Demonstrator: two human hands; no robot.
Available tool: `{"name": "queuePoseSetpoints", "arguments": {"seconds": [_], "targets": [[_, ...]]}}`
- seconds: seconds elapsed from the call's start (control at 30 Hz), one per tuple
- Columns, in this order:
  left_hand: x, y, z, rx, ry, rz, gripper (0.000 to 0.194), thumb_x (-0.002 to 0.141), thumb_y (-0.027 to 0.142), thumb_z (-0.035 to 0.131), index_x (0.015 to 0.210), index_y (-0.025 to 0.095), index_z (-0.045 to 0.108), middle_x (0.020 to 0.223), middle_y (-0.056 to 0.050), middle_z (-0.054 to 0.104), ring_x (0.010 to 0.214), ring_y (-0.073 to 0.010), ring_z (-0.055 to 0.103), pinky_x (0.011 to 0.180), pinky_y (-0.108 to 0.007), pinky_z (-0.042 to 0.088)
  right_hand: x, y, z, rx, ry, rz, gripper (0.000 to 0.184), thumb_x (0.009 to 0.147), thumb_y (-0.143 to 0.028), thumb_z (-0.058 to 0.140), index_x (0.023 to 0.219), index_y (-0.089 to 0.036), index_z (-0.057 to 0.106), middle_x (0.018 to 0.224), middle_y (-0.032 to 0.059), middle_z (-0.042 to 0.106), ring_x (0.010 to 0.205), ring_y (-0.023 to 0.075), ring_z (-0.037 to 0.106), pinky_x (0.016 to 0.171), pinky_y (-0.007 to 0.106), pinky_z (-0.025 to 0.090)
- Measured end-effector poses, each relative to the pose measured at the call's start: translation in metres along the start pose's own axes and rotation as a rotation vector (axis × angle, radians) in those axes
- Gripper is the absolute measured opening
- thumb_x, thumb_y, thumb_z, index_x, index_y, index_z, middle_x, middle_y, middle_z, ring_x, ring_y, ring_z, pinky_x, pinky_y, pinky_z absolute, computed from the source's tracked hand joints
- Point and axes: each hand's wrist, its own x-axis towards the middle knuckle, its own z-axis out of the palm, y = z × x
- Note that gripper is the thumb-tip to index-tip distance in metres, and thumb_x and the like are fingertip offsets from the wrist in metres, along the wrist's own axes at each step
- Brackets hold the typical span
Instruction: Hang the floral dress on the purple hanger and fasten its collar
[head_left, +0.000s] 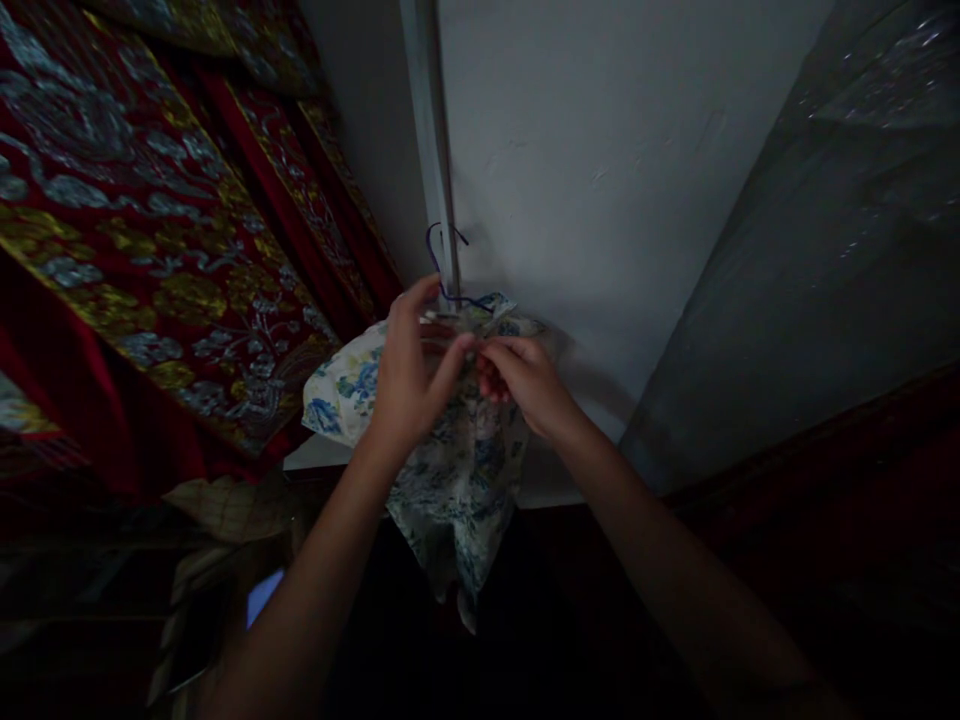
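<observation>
A white garment with a blue and yellow floral print hangs in front of me, its lower end tapering to loose points. My left hand is at its upper part, index finger raised and apart, thumb bent in against the other fingers at the cloth. Close beside that thumb, my right hand pinches thumb and index finger together at the garment's front; whatever small piece lies between the fingertips is too dark to make out. Above both hands a thin dark blue hanger shows its curved hook and part of one shoulder.
Red cloth panels with gold and silver embroidery hang at left. Behind the garment stands a pale wall panel with a narrow vertical strip. Shiny clear plastic sheeting covers the right side. A small lit bluish surface is lower left.
</observation>
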Motion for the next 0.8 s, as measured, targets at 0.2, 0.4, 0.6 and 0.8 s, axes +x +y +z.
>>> {"name": "queuePoseSetpoints", "arguments": {"seconds": [0.2,0.4,0.6,0.8], "targets": [[-0.077,-0.014,0.035,-0.097,0.167,-0.225,0.042,0.09,0.03,0.069,0.125,0.021,0.048,0.12,-0.012,0.057,0.101,-0.0216,0.062,0.081,-0.033,0.054,-0.006,0.006,0.007,-0.01,-0.084,-0.001,0.028,0.083,-0.038,0.056,0.061,-0.02,0.055,0.045,-0.0046,0.054,0.037,0.0074,0.045,0.037,0.017,0.032],[-0.068,-0.012,0.048,-0.13,0.107,-0.212,0.014,0.092,0.017,0.057,0.105,0.02,0.058,0.094,-0.004,0.067,0.084,-0.0176,0.065,0.078,-0.03,0.051,-0.007,0.012,0.007,-0.034,-0.103,-0.009,0.027,0.082,-0.037,0.059,0.062,-0.019,0.056,0.043,-0.0064,0.051,0.036,0.0062,0.042,0.036,0.016,0.031],[-0.06,-0.017,0.045,0.038,-0.029,-0.202,0.006,0.087,0.015,0.055,0.087,0.02,0.057,0.078,-0.002,0.061,0.071,-0.0179,0.06,0.068,-0.029,0.046,0.022,-0.015,0.005,-0.067,0.034,0.116,0.029,0.084,-0.019,0.053,0.056,-0.017,0.055,0.039,-0.0028,0.053,0.031,0.0054,0.04,0.033,0.015,0.026],[-0.044,-0.022,0.03,0.095,-0.166,-0.19,0.009,0.084,0.016,0.06,0.077,0.02,0.056,0.068,0.0,0.059,0.063,-0.0167,0.057,0.062,-0.028,0.044,0.025,-0.016,0.009,0.01,0.012,0.158,0.027,0.086,-0.021,0.053,0.059,-0.016,0.056,0.041,-0.0021,0.056,0.032,0.0049,0.042,0.034,0.014,0.027]]}}
